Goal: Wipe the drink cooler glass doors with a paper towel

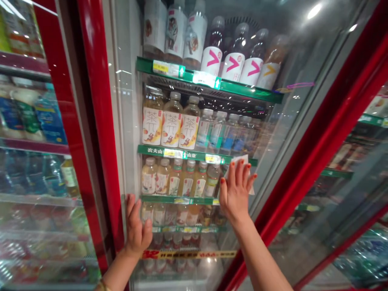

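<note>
I face a drinks cooler with a red-framed glass door [127, 133]. My right hand [235, 190] presses a white cloth [244, 161] flat against the glass, fingers stretched out over it. My left hand [137, 230] rests lower on the glass, right beside the red frame [101, 121], its fingers extended and holding nothing. Behind the glass, green shelves [209, 83] carry rows of bottles: tea bottles [169, 121] with white labels in the middle and bottles with pink arrow labels [232, 62] on top.
Another cooler door [33, 141] with blue and green bottles stands at the left. A second red-framed glass door [333, 141] angles away at the right. A yellow and red sticker strip [188, 254] runs across the lower glass.
</note>
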Tool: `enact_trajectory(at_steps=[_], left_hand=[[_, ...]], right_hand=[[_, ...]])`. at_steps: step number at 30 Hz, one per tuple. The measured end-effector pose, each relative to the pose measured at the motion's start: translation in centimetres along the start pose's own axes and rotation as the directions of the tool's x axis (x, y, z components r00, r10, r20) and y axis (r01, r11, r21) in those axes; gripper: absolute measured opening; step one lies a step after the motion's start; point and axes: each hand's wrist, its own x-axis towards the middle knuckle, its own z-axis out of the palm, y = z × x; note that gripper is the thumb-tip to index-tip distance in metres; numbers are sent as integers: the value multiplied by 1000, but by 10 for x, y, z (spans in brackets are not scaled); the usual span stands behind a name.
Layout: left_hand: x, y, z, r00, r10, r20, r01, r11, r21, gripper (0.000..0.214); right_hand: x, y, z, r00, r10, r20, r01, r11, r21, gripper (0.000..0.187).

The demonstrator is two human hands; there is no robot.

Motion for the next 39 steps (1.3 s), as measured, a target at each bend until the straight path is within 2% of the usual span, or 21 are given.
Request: enact_trajectory(at_steps=[1,3,5,6,9,11,13,14,16,18,19,21,24,26,27,29,32,33,35,37,39], left_hand=[[1,0,4,1000,26,-12,-25,999,27,79],[3,0,12,996,88,-23,-85,991,99,82],[6,0,18,988,157,-8,-153,969,194,86],[7,-1,19,981,192,3,-187,952,242,89],[10,-1,21,963,267,40,-264,904,336,94],[9,-1,23,956,289,49,-287,889,358,93],[7,-1,24,952,304,46,-299,878,375,90],[5,-2,25,951,305,45,-298,875,382,88],[0,-5,27,953,301,42,-293,874,388,87],[-2,-9,28,953,300,37,-291,878,380,86],[-3,-11,28,955,296,30,-285,883,372,85],[-1,-13,26,953,304,12,-289,891,349,80],[0,-11,23,933,360,-2,-343,889,302,74],[-9,-6,23,932,364,-5,-350,899,262,74],[-18,-3,24,942,336,0,-325,911,252,75],[-44,4,30,959,282,0,-271,923,272,78],[-94,6,39,963,268,5,-254,908,333,82],[-111,5,41,963,271,4,-257,907,335,82],[-141,-1,42,968,252,14,-245,922,301,82],[-162,-9,40,972,234,33,-235,941,244,81],[-175,-17,39,962,266,59,-272,937,219,81]], right_hand=[[7,-10,1,1000,24,-11,-24,1000,5,76],[-1,-40,4,991,-136,7,136,990,29,71],[-39,-57,10,909,-411,74,405,911,83,65],[-63,-55,13,870,-478,120,471,878,88,63],[-120,-9,20,953,-301,41,301,954,-6,75],[-123,22,23,997,-81,-12,80,995,-57,84],[-109,27,26,999,28,-39,-30,998,-49,84],[-103,19,28,999,0,-36,-2,1000,-31,83],[-108,-9,33,977,-214,5,214,977,20,79],[-135,-27,40,897,-441,34,438,896,73,70],[-153,-27,43,872,-488,36,484,871,86,67],[-184,-9,49,904,-427,19,425,903,68,71],[-193,28,52,986,-156,-51,156,988,12,82],[-182,27,53,996,-53,-73,53,999,-7,82],[-180,18,54,996,-69,-62,69,998,-3,80],[-192,-9,57,968,-252,-18,252,967,32,74],[-249,-24,69,840,-542,6,539,837,91,63],[-270,-16,74,844,-536,3,534,841,84,63],[-299,16,80,930,-366,-17,367,930,40,70],[-306,46,81,993,-104,-56,104,995,-2,78],[-298,52,83,996,51,-72,-53,998,-19,78]])
